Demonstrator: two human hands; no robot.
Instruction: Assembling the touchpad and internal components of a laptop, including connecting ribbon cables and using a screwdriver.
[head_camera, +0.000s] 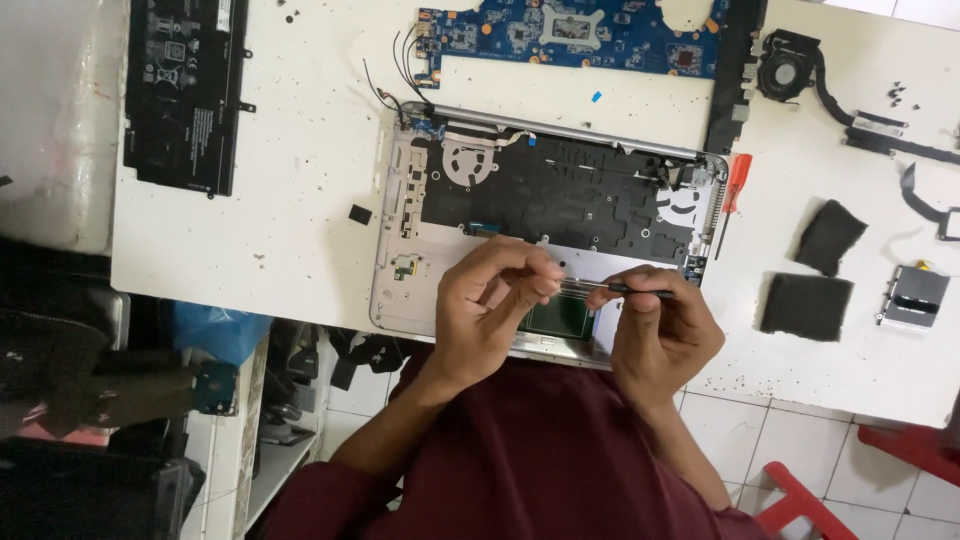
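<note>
A thin dark tool (632, 290), apparently a small screwdriver, lies level between the two hands above the front edge of an opened laptop base (395, 240). The right hand (662, 335) is closed around its handle end; the left hand (490, 305) pinches its fingertips together at the tool's tip, and whether they grip anything small cannot be told. Both hands hover over the base's touchpad area, near the black keyboard underside. The base rests on a white surface (300, 180). Beyond it lies a blue circuit board (570, 35); a black battery pack (185, 95) sits far left. A red-handled screwdriver (736, 180) lies just beside the base's right edge, with a cooling fan (785, 70) and two dark foam pads (810, 300) farther right.
</note>
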